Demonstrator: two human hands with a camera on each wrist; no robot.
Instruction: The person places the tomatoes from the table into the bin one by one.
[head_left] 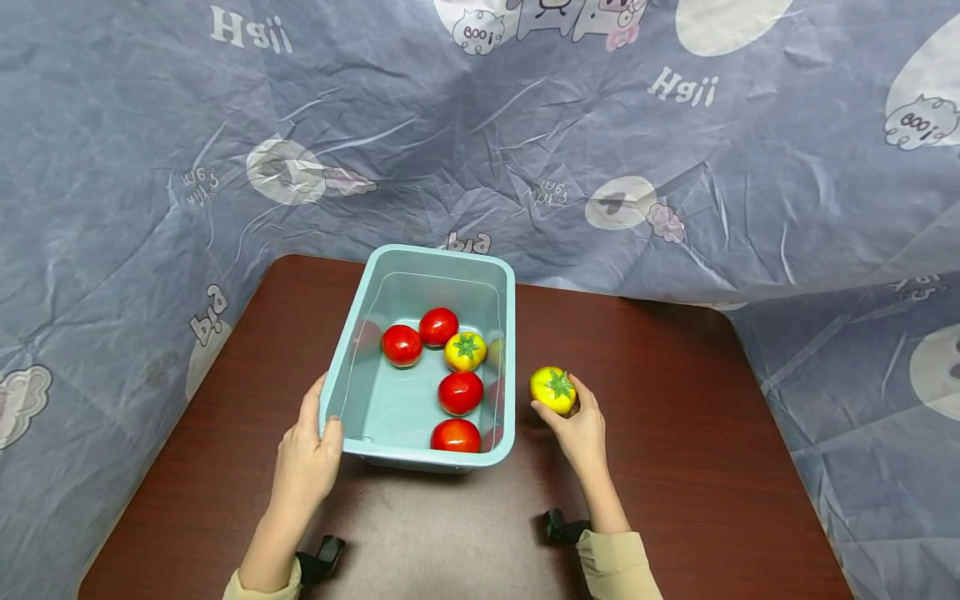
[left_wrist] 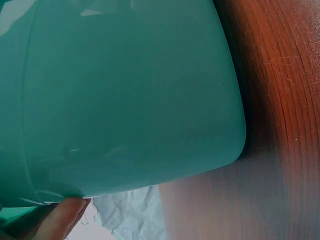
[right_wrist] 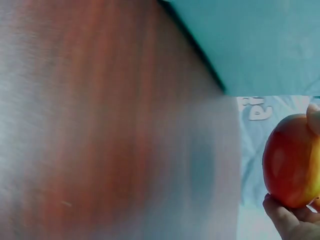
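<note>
A light blue plastic bin stands on the table, and my left hand grips its near left corner, thumb over the rim. Inside lie several red tomatoes and one yellow tomato with a green star-shaped top. Just right of the bin, my right hand holds another yellow tomato between thumb and fingers. In the right wrist view this tomato shows a red underside shading to yellow. The bin's outer wall fills most of the left wrist view, with a fingertip at its edge.
The dark brown wooden table carries the bin left of its middle. Behind and at both sides hangs a wrinkled grey-blue printed cloth. Black straps sit at both wrists, beside beige sleeves.
</note>
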